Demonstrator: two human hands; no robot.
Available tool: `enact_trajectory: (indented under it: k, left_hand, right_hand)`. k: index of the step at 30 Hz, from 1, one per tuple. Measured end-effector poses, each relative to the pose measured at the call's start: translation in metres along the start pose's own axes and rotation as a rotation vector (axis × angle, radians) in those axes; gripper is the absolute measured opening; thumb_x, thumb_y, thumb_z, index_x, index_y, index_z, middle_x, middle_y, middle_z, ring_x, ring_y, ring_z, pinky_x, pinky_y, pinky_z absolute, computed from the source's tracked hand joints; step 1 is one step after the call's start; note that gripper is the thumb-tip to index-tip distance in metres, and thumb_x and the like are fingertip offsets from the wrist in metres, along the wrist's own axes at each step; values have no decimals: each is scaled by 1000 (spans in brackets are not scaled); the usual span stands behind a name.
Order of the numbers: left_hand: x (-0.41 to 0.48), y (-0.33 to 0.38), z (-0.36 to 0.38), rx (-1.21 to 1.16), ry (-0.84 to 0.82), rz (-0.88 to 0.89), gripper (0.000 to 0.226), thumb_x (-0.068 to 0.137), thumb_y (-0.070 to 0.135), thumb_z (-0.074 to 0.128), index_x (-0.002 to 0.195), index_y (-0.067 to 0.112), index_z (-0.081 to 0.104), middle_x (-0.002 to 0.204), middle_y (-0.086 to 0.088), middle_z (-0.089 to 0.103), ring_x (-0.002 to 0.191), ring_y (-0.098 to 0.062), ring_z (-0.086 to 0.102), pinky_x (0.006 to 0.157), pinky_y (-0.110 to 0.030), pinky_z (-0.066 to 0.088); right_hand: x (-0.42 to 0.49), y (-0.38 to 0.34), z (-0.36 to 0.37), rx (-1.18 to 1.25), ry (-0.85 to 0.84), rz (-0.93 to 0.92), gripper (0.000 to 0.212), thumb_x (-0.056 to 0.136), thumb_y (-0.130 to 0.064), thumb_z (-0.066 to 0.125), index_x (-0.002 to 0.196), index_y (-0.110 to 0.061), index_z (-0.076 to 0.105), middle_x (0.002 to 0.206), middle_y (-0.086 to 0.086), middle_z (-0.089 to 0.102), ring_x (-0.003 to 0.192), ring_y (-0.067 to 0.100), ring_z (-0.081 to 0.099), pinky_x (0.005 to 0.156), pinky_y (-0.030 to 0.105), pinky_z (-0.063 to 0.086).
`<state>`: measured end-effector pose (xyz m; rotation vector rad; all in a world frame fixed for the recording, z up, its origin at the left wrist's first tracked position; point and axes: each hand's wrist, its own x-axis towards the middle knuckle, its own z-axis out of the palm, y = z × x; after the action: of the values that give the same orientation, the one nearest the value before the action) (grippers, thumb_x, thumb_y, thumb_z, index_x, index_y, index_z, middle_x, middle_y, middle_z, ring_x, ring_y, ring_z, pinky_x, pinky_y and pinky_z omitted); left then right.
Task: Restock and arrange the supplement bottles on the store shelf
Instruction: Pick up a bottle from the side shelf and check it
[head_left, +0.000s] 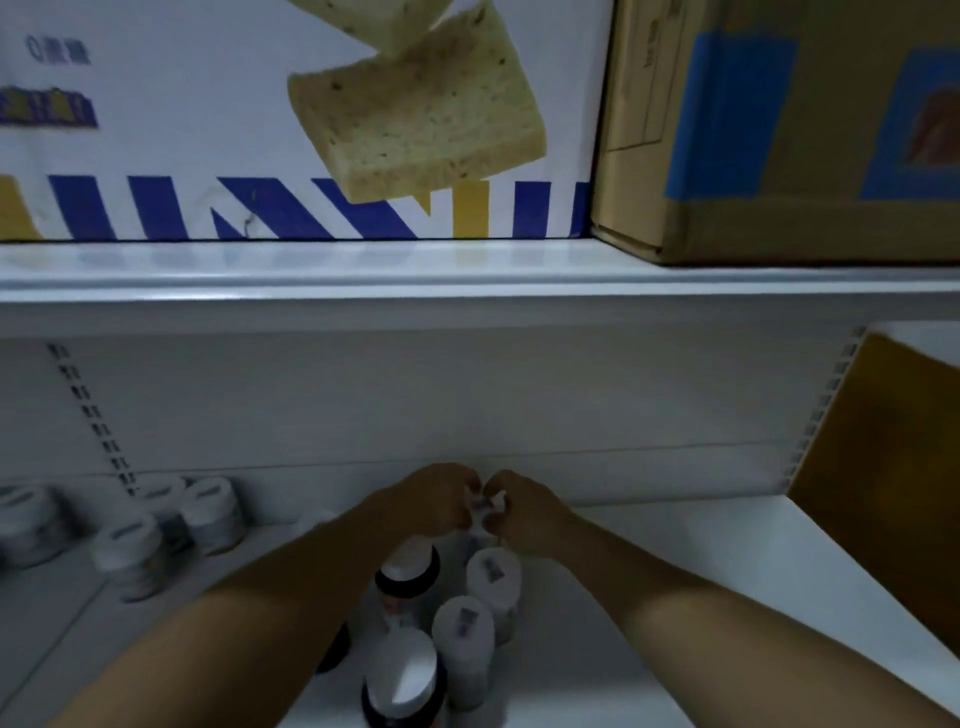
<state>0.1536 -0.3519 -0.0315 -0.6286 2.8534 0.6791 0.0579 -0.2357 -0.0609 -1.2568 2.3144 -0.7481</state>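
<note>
1. Supplement bottles (462, 623) stand in a tight cluster at lower centre of the frame, on the white shelf (701, 571); two have dark bodies with pale caps, and two are pale all over
2. One small white bottle (484, 505) sits at the far end of that cluster, at centre frame and near the back panel; whether it rests on the shelf or is lifted cannot be told
3. Left hand (434, 501) and right hand (527, 514) meet on this bottle from either side with fingers curled round it; blur hides the exact finger placement
4. A second group of bottles (208, 512) stands at lower left of the frame, well apart from the cluster
5. A cardboard box (779, 130) sits on the upper shelf (363, 280) at upper right
6. Step in hand, as judged: placing the white bottle at the back of the row
7. Next move calls for seating it upright and in line, then withdrawing both hands without tipping the bottles directly beneath the wrists
</note>
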Motion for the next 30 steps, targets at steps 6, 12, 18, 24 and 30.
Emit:
enact_trajectory:
  k: [6, 12, 18, 24, 30]
  left_hand:
    - [-25, 14, -11, -338, 288, -10, 48, 89, 16, 60, 132, 8, 41, 110, -5, 55, 101, -15, 51, 87, -20, 39]
    - [-89, 48, -14, -771, 361, 119, 64, 82, -2, 64, 129, 31, 37, 106, 18, 51, 91, 2, 57, 69, -10, 52]
    - [-176, 69, -20, -857, 426, 246, 81, 79, 2, 67, 122, 59, 29, 114, 14, 55, 92, -3, 65, 72, -24, 57]
    - [-260, 66, -20, -916, 502, 342, 74, 75, 5, 72, 123, 47, 35, 116, 4, 58, 100, -15, 64, 68, -18, 55]
    - [-320, 72, -25, -1112, 458, 488, 50, 75, 10, 68, 111, 37, 49, 100, -10, 69, 83, -15, 70, 65, -19, 54]
  right_hand:
    - [-13, -4, -22, 276, 191, -168, 27, 92, -16, 54, 119, -13, 53, 113, 7, 60, 92, 14, 53, 66, 19, 34]
    - [-69, -38, -48, 601, 314, -241, 21, 95, -23, 50, 114, -30, 49, 108, -5, 56, 97, 12, 58, 79, 25, 51]
    - [-141, -95, -41, 851, 421, -314, 20, 94, -19, 51, 95, -39, 53, 99, -11, 61, 90, 5, 61, 75, 21, 55]
    - [-212, -146, -19, 859, 416, -388, 28, 91, -20, 56, 108, -42, 52, 102, -11, 61, 93, 1, 60, 73, 18, 52]
    - [-266, -180, -17, 928, 425, -461, 32, 94, -18, 50, 107, -46, 54, 101, -6, 59, 87, 0, 63, 69, 18, 52]
